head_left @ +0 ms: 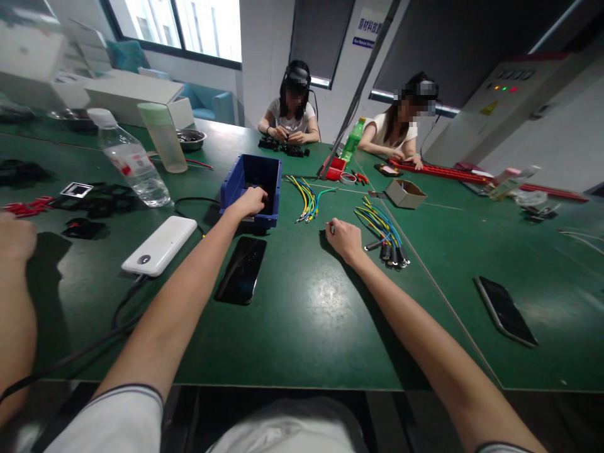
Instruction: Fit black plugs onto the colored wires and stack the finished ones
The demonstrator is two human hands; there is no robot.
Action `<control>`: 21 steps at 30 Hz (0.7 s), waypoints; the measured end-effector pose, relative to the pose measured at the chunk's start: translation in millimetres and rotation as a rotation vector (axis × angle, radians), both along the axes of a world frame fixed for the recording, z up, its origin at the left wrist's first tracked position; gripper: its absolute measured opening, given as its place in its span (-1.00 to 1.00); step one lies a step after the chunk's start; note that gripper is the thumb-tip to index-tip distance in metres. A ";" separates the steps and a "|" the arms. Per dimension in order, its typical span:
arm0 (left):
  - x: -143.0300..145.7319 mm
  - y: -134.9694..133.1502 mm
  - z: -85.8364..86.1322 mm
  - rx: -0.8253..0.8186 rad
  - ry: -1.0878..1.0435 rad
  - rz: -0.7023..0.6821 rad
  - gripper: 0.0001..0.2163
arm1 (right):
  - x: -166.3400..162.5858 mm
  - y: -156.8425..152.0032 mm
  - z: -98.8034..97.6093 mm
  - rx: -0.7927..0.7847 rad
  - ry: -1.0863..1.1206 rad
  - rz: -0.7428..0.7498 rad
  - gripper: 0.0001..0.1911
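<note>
My left hand (pixel 251 202) reaches over the near end of a dark blue parts bin (pixel 227 189). Its fingers bend down inside, and whatever is between the fingertips is hidden. Dark items in the bin are too shadowed to name. My right hand (pixel 344 239) rests on the green table with its fingers curled in, apart from the wires around it. Just right of it lies a bunch of yellow, green and blue wires (pixel 384 229) with black sleeves and ring terminals. Another bunch of coloured wires (pixel 306 200) with ring terminals lies between the bin and this hand.
A black phone (pixel 241 270) and a white power bank (pixel 160 245) with a cable lie near my left forearm. A water bottle (pixel 133 162) stands behind. A cardboard box (pixel 404 194) and second phone (pixel 506 311) are right. Another person's arm (pixel 16 302) enters left; two people sit opposite.
</note>
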State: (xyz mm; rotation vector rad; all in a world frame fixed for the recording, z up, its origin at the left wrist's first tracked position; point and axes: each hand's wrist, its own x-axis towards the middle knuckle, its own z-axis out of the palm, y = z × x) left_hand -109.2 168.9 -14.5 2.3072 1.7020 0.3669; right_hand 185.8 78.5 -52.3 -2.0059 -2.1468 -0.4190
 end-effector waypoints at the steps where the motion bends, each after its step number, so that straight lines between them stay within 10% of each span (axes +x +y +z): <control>1: -0.2 -0.1 0.0 0.001 -0.009 -0.006 -0.67 | -5.5 4.1 1.4 -0.014 0.012 -0.001 -0.62; 21: -2.7 2.8 -4.5 -0.041 -0.092 -0.042 -0.66 | -30.6 75.6 8.8 -0.255 0.237 -0.196 -0.53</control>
